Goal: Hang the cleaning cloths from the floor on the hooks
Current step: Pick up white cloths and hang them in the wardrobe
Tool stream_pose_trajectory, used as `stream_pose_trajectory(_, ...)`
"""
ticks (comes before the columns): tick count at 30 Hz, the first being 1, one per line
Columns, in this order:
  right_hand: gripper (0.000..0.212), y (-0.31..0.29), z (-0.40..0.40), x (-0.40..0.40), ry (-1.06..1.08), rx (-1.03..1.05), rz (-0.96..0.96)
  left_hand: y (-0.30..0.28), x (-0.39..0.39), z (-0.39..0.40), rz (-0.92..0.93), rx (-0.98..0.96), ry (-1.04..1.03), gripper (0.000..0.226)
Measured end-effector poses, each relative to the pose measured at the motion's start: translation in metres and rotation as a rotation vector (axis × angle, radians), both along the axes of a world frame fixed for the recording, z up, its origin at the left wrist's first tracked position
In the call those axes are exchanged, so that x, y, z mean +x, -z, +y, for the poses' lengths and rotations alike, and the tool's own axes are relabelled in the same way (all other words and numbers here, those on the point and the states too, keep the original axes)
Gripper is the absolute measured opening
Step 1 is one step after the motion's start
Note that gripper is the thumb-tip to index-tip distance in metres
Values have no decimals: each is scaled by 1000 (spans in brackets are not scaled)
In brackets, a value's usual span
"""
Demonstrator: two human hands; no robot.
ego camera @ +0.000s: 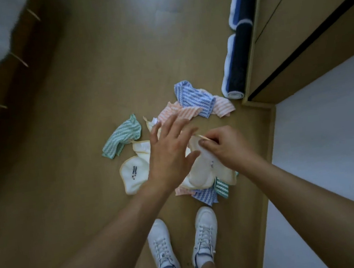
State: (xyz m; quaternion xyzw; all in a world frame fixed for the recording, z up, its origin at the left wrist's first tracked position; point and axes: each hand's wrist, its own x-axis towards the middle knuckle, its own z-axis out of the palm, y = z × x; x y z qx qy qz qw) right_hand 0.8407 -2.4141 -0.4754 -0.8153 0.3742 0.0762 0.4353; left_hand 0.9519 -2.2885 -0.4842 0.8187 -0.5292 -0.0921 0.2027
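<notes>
Several cleaning cloths lie scattered on the wooden floor (99, 72). My right hand (223, 147) pinches the loop and corner of a cream cloth (202, 173) that hangs below it. My left hand (171, 150) hovers beside it with fingers spread and holds nothing. Another cream cloth (133, 176) with a small logo lies on the floor to the left. A green striped cloth (122, 137), a pink striped cloth (180, 113) and a blue striped cloth (193, 97) lie further off. Wooden hooks (20, 59) stick out of the wall at the left.
Rolled dark blue and white towels (238, 57) lie along a wooden cabinet (291, 15) at the right. My white sneakers (162, 247) stand just behind the cloths. More striped cloths (205, 194) lie under the held one. A white wall (331, 135) runs along the right.
</notes>
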Motion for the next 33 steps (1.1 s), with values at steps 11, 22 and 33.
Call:
stream_pose_trajectory(11,9,-260,8,37,-205,-275,-97,-249,69,21,-105,71,174,23)
stream_pose_trajectory(22,10,-465,44,113,-286,-590,-353,-487,161,134,-268,-65,-178,18)
stream_pose_trajectory(33,8,-602,133,199,-560,-513,-779,-632,159,291,-173,-550,-649,4)
